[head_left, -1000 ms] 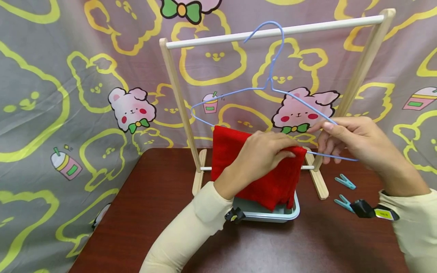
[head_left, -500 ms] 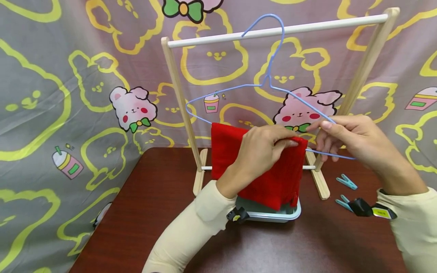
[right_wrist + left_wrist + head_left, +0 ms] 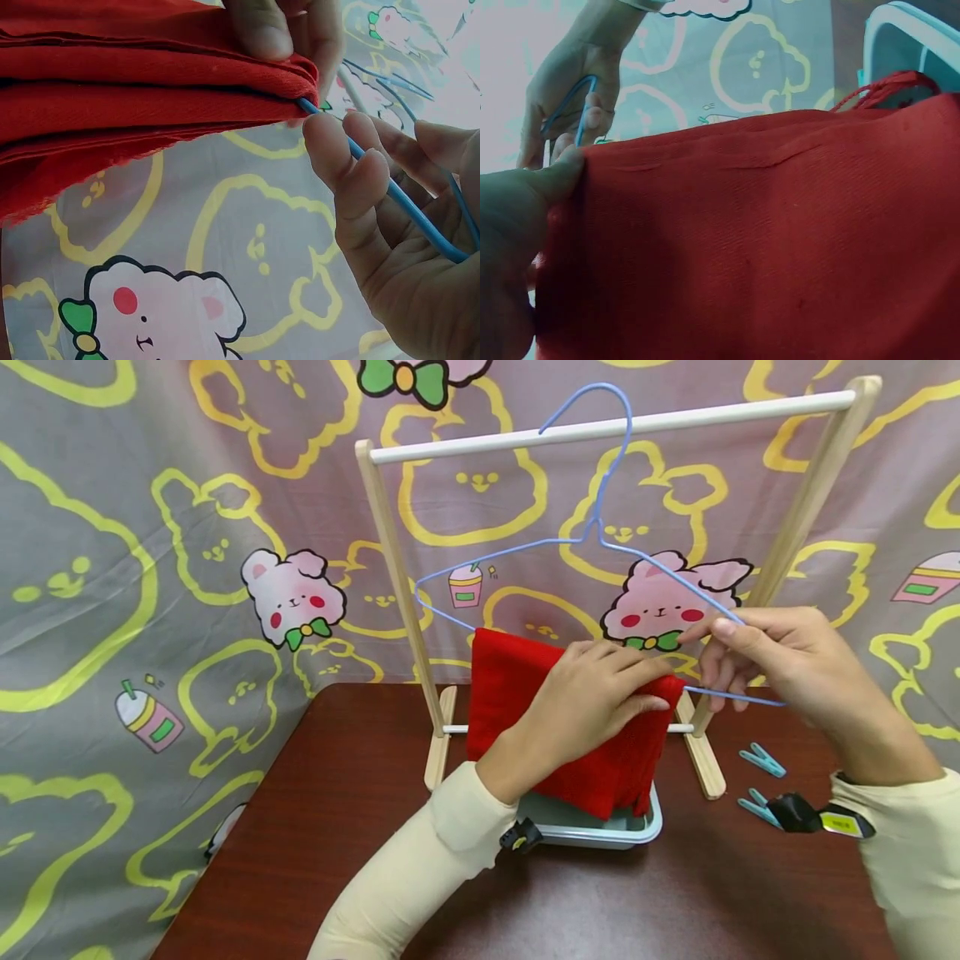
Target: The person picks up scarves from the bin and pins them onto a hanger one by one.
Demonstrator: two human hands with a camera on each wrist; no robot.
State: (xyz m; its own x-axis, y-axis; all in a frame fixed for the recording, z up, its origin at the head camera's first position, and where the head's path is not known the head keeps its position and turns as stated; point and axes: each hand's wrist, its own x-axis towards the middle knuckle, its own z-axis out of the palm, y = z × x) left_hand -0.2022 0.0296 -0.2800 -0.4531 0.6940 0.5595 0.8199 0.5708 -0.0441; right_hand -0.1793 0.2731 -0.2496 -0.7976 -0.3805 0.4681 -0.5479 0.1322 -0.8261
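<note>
Two teal clothespins (image 3: pixel 768 765) on the brown table (image 3: pixel 322 810), cartoon-patterned curtain (image 3: pixel 375 510) behind.

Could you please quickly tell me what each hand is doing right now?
Left hand: pinching the red cloth between thumb and fingers.
Right hand: holding the blue hanger near one end.

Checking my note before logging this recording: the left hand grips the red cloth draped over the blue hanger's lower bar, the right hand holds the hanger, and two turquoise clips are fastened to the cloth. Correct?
Not quite: the two turquoise clips are not fastened to the red cloth; the head view shows them lying on the table. The rest holds.
</note>
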